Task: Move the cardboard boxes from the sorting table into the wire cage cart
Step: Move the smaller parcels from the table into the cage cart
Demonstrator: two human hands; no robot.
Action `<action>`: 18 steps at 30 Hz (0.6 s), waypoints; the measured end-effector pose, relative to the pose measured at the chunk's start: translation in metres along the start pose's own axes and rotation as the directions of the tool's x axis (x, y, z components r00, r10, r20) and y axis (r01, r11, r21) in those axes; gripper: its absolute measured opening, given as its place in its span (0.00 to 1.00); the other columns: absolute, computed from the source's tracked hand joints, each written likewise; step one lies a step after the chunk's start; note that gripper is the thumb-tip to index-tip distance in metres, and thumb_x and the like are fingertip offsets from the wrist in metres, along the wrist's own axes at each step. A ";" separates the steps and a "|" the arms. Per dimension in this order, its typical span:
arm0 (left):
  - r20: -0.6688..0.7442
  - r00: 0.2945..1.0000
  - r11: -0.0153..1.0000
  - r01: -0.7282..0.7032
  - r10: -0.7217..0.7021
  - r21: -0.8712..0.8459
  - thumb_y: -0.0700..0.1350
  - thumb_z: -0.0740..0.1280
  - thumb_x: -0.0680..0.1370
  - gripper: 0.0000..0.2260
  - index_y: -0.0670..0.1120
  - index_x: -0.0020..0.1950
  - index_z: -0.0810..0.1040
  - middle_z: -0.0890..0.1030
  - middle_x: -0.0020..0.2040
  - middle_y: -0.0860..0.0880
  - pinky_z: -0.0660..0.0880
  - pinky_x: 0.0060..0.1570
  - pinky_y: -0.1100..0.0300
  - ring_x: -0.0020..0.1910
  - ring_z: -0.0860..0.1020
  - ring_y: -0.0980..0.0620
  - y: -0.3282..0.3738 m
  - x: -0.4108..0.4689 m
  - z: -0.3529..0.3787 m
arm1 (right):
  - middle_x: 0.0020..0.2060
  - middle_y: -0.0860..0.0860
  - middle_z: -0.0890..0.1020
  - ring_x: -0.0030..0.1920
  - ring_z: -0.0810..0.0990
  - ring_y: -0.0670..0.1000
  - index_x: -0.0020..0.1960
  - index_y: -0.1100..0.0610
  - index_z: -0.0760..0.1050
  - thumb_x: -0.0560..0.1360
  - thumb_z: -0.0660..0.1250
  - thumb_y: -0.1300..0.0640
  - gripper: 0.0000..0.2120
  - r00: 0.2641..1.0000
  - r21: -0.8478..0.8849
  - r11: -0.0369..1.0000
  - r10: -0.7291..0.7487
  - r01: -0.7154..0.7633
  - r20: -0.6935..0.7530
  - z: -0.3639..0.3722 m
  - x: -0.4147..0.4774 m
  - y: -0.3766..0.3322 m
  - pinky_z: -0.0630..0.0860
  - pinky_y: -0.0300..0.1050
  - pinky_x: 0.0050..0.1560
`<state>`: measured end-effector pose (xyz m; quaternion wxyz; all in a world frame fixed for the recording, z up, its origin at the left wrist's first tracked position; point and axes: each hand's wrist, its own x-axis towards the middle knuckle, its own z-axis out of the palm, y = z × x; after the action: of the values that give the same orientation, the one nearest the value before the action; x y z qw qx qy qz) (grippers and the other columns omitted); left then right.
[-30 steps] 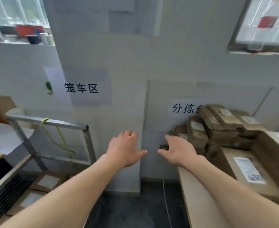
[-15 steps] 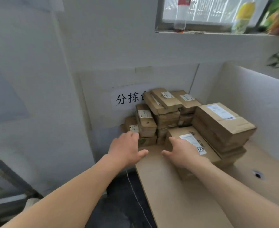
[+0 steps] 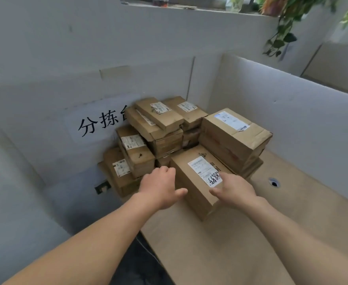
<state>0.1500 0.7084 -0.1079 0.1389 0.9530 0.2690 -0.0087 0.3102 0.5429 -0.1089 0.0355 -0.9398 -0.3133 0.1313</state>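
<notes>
Cardboard boxes (image 3: 164, 140) sit stacked in the corner of the worktop (image 3: 241, 254); the cart is not in view. I take the front box (image 3: 205, 171), white label up, as my target. It lies flat on the worktop, directly ahead of both hands, with its long axis running away from me toward the stack.

- My left hand (image 3: 160, 188) is empty, thumb out, just beside the front box's left long face; contact unclear.
- My right hand (image 3: 235, 191) is empty, fingers spread, over the front box's near end by the label. It is the nearer hand.

Judgement: clamp across the short width, then lift.
</notes>
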 end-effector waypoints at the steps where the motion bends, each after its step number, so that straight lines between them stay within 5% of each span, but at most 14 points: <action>1: 0.025 1.000 1.000 -0.007 0.007 -0.007 0.68 0.64 0.75 0.34 0.49 0.74 0.67 0.72 0.71 0.49 0.72 0.63 0.47 0.69 0.70 0.47 0.004 0.004 0.006 | 0.54 0.48 0.81 0.53 0.79 0.52 0.59 0.49 0.74 0.73 0.65 0.38 0.20 1.000 0.010 1.000 0.012 -0.013 0.011 0.003 0.001 0.003 0.77 0.48 0.47; 6: 0.074 0.997 1.000 -0.020 0.021 -0.019 0.69 0.63 0.75 0.34 0.49 0.74 0.67 0.73 0.70 0.48 0.73 0.60 0.48 0.68 0.71 0.47 0.021 0.026 0.025 | 0.57 0.50 0.81 0.58 0.78 0.54 0.65 0.48 0.73 0.75 0.66 0.39 0.23 0.998 0.031 0.998 0.048 -0.049 0.037 0.014 0.015 0.019 0.77 0.48 0.53; 12: 0.130 0.992 0.999 0.010 -0.004 -0.045 0.68 0.64 0.75 0.31 0.52 0.72 0.69 0.75 0.65 0.50 0.74 0.56 0.49 0.64 0.74 0.48 0.033 0.044 0.042 | 0.57 0.51 0.79 0.58 0.77 0.55 0.60 0.49 0.75 0.74 0.64 0.42 0.18 0.996 0.061 0.996 0.057 -0.062 0.075 0.022 0.044 0.033 0.77 0.51 0.56; 18: 0.161 0.986 0.997 0.057 -0.047 -0.055 0.67 0.64 0.75 0.31 0.52 0.72 0.68 0.75 0.65 0.50 0.74 0.55 0.51 0.64 0.74 0.48 0.037 0.056 0.054 | 0.59 0.54 0.75 0.61 0.74 0.58 0.62 0.51 0.73 0.72 0.66 0.37 0.25 0.996 0.036 0.999 0.036 -0.039 0.085 0.028 0.074 0.041 0.74 0.53 0.59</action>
<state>0.2204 0.6921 -0.1556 0.1881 0.9374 0.2819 -0.0804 0.3832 0.5540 -0.1586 0.0374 -0.9383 -0.2944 0.1774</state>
